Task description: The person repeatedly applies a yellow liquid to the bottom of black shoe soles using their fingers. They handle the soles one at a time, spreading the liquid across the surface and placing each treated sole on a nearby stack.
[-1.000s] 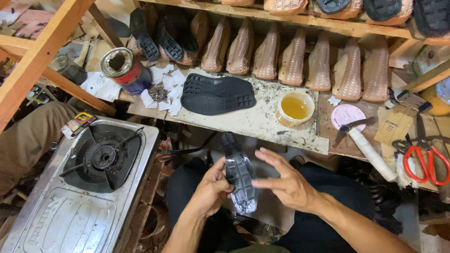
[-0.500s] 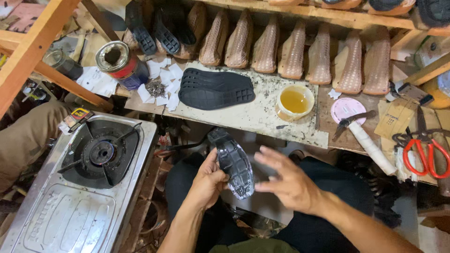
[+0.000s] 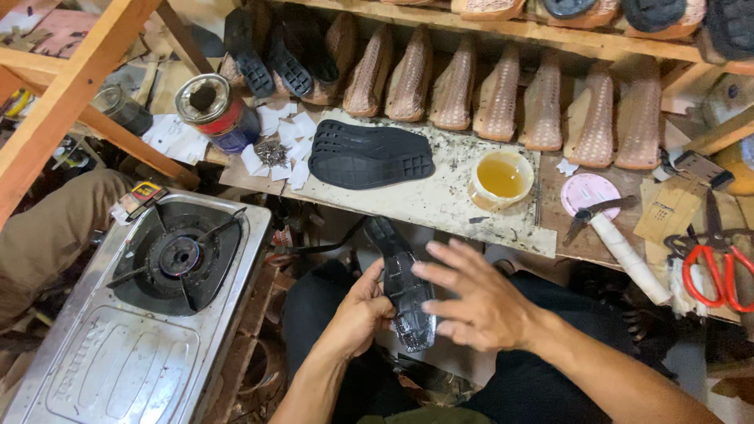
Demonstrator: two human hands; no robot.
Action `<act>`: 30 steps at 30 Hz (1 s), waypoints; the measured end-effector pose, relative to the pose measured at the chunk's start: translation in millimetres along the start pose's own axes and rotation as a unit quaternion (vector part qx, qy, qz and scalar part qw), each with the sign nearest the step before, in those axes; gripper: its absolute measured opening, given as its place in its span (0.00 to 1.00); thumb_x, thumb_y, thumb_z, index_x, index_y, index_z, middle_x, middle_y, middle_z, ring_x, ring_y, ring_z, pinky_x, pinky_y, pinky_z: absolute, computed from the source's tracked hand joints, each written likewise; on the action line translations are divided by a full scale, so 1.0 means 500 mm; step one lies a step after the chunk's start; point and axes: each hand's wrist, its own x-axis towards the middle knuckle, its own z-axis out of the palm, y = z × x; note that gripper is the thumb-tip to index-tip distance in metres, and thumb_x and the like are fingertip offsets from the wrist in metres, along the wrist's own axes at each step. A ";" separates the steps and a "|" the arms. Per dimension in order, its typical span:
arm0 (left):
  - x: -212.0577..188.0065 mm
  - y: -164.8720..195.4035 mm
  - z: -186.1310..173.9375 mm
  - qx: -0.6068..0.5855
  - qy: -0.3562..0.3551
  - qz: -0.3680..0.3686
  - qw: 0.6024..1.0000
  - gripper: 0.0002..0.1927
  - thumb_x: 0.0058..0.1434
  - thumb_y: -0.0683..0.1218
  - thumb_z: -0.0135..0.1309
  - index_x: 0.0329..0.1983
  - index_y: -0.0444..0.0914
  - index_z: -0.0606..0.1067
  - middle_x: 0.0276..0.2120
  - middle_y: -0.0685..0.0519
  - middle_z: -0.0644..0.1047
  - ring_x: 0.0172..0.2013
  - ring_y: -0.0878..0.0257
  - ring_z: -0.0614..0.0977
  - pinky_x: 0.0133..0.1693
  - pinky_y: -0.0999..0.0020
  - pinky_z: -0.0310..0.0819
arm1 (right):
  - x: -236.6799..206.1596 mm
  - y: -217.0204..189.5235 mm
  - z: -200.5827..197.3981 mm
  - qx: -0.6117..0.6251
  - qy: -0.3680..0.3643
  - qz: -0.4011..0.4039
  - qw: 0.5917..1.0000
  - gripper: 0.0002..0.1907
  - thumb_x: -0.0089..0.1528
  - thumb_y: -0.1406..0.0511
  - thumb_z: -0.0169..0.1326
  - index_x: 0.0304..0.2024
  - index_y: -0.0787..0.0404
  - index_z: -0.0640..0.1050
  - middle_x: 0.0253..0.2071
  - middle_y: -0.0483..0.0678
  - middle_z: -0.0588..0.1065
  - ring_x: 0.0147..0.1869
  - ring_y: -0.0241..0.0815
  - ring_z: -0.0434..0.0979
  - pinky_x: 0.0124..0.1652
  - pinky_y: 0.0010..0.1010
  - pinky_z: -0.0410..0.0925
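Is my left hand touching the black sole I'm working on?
Touching. The head view shows the left hand with fingers wrapped around the black sole's edge.

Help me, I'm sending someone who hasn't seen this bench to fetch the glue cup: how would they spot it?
Start at the pale speckled board under the shelf of shoe lasts. Two black soles lie on its left; the cup stands on its right. It is the only round white container there, holding amber liquid.
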 end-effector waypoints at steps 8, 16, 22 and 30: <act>0.012 0.012 0.000 -0.019 -0.009 0.018 1.000 0.41 0.51 0.29 0.41 0.71 0.42 0.63 0.39 0.55 0.78 0.28 0.71 0.76 0.27 0.75 0.70 | -0.007 -0.016 0.004 0.046 0.016 -0.007 0.999 0.19 0.63 0.50 0.54 0.53 0.46 0.81 0.75 0.50 0.59 0.81 0.61 0.49 0.73 0.61 0.46; 0.008 0.016 -0.003 -0.048 -0.032 0.034 0.998 0.42 0.52 0.29 0.40 0.73 0.41 0.62 0.42 0.54 0.79 0.30 0.71 0.77 0.27 0.75 0.72 | -0.011 -0.031 0.007 0.020 0.026 0.013 0.999 0.23 0.65 0.49 0.53 0.56 0.52 0.82 0.74 0.53 0.61 0.80 0.62 0.49 0.72 0.61 0.47; 0.002 0.011 -0.023 -0.030 -0.035 0.020 0.999 0.42 0.50 0.28 0.40 0.72 0.41 0.62 0.42 0.52 0.79 0.31 0.68 0.79 0.30 0.73 0.74 | -0.006 -0.033 -0.059 0.062 0.021 0.057 0.996 0.22 0.54 0.57 0.61 0.51 0.50 0.79 0.72 0.51 0.63 0.79 0.57 0.53 0.71 0.61 0.48; -0.012 0.002 -0.025 0.141 -0.234 -0.010 0.962 0.42 0.51 0.27 0.40 0.74 0.35 0.61 0.59 0.54 0.75 0.57 0.66 0.76 0.58 0.71 0.70 | 0.050 0.020 -0.109 -0.015 -0.096 0.082 0.992 0.49 0.44 0.73 0.58 0.70 0.52 0.63 0.74 0.56 0.55 0.78 0.63 0.46 0.68 0.64 0.42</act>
